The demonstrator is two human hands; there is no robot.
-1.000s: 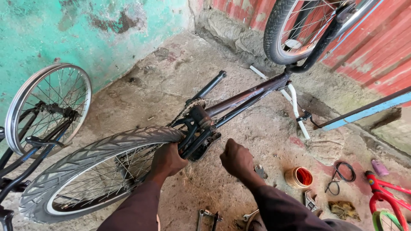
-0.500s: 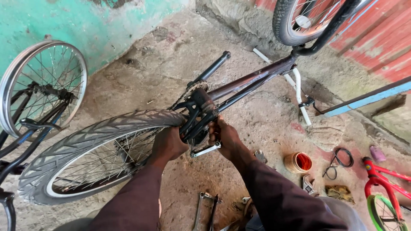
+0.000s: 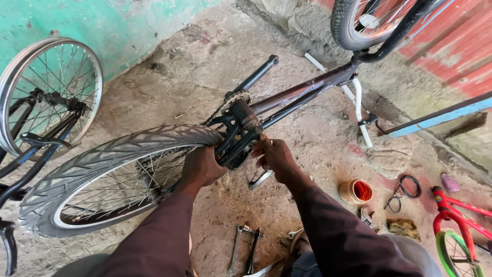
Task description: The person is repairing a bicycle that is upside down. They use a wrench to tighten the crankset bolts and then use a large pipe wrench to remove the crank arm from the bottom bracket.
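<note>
Nearest the camera, a few grey metal spanners (image 3: 245,250) lie on the dusty concrete floor (image 3: 318,128) between the person's dark maroon sleeves, with a small round orange tin (image 3: 355,191) just to the right. Above them the left hand (image 3: 202,166) is closed around the black frame stays beside the grey treaded rear tyre (image 3: 110,154), while the right hand (image 3: 275,156) is curled around a slim silver metal tool (image 3: 260,179) at the black crank hub (image 3: 241,134) of the upturned dark maroon bicycle frame (image 3: 302,92). Farther off, a spoked bare-rimmed wheel (image 3: 48,95) stands against the green wall on the left, and another black tyre (image 3: 369,23) rises at the top right.
</note>
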